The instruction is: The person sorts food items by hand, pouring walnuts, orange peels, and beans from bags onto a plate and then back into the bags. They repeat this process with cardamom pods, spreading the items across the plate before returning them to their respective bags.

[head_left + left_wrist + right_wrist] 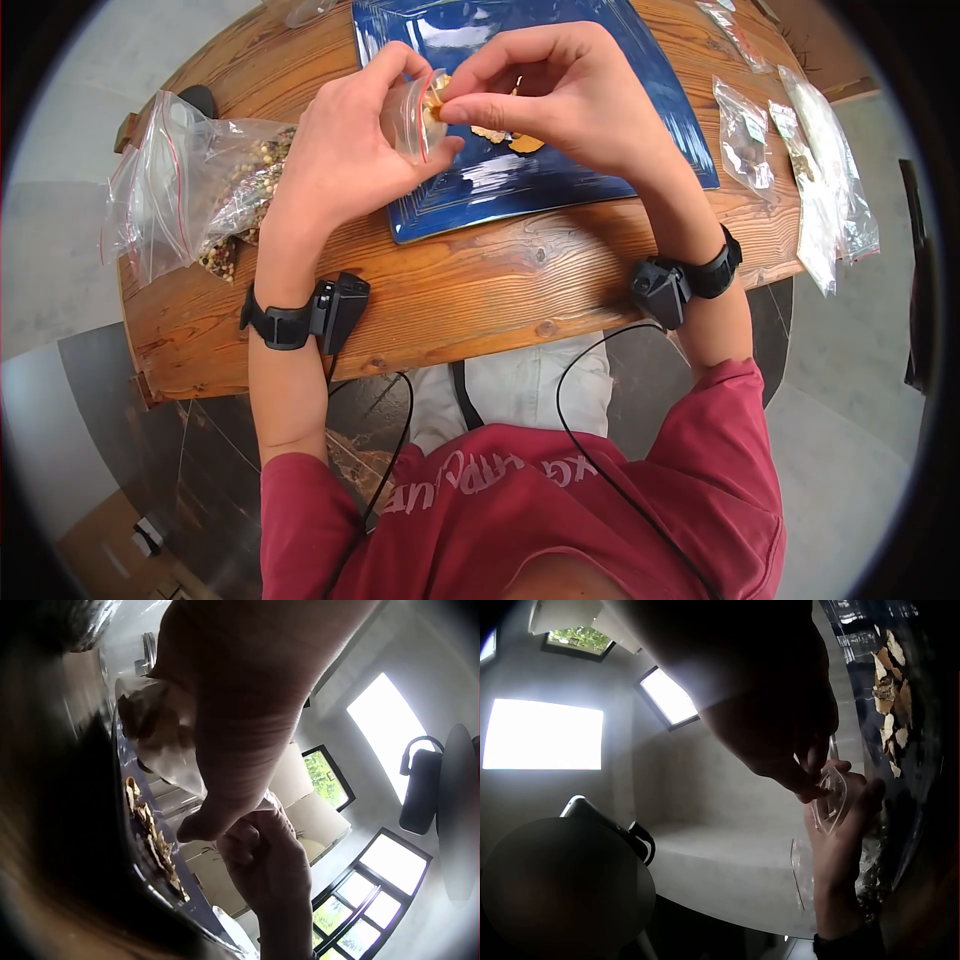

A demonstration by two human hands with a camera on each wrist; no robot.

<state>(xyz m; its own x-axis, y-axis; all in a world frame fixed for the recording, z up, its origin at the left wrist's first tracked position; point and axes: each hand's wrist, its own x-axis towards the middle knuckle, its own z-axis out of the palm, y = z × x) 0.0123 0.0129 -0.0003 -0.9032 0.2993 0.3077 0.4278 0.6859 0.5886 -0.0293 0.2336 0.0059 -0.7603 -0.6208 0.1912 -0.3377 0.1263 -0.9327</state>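
Observation:
My left hand (335,145) grips a small clear zip bag (402,122) with a red seal line, its mouth spread toward the right. Pale and brownish dried pieces show inside, and the left wrist view shows the bag's bulging body. At the mouth, my right hand (585,100) pinches a brownish-orange piece of dried peel (436,103) between thumb and index finger. Below both hands, several curled bits of dried peel (889,701), orange on one face and whitish on the other, lie on a square blue plate (480,205).
Left of the plate, a large zip bag (165,190) holds mixed peppercorn-like grains (262,170). Several flat clear packets, among them a small one (745,140) and long ones (825,160), lie along the right side of the wooden table (500,290). The table's front edge is near my body.

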